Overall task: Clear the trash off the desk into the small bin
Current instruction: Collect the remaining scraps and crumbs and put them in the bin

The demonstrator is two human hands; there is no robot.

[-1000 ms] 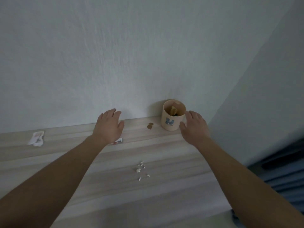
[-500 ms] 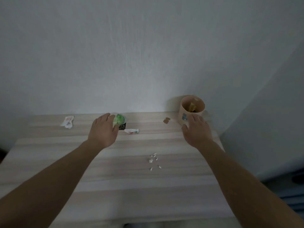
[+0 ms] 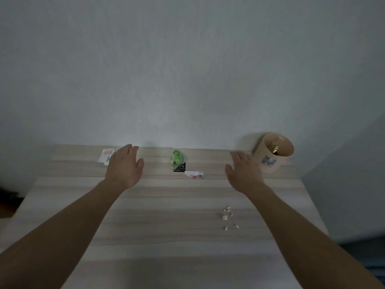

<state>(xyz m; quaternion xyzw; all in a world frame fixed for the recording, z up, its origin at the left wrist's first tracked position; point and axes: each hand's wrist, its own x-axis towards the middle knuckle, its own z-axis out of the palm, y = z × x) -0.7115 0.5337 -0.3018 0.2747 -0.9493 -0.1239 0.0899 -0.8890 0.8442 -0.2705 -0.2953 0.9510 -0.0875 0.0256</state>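
A small beige bin (image 3: 273,155) with a blue sticker stands at the desk's far right corner, with some trash inside. My right hand (image 3: 243,172) hovers open just left of it, holding nothing. My left hand (image 3: 125,165) is open over the far left of the desk, partly covering a white crumpled wrapper (image 3: 105,155). Between the hands lie a green and black wrapper (image 3: 178,161) and a white and red scrap (image 3: 194,174). Several tiny white paper bits (image 3: 228,217) lie under my right forearm's left side.
The light wooden desk (image 3: 166,215) meets a pale wall at the back. Its right edge drops off beside a second wall; its left edge drops to a dark floor.
The view has swung left. My left hand moved left, off the green wrapper and towards the white wrapper. A small brown scrap seen left of the bin earlier no longer shows.
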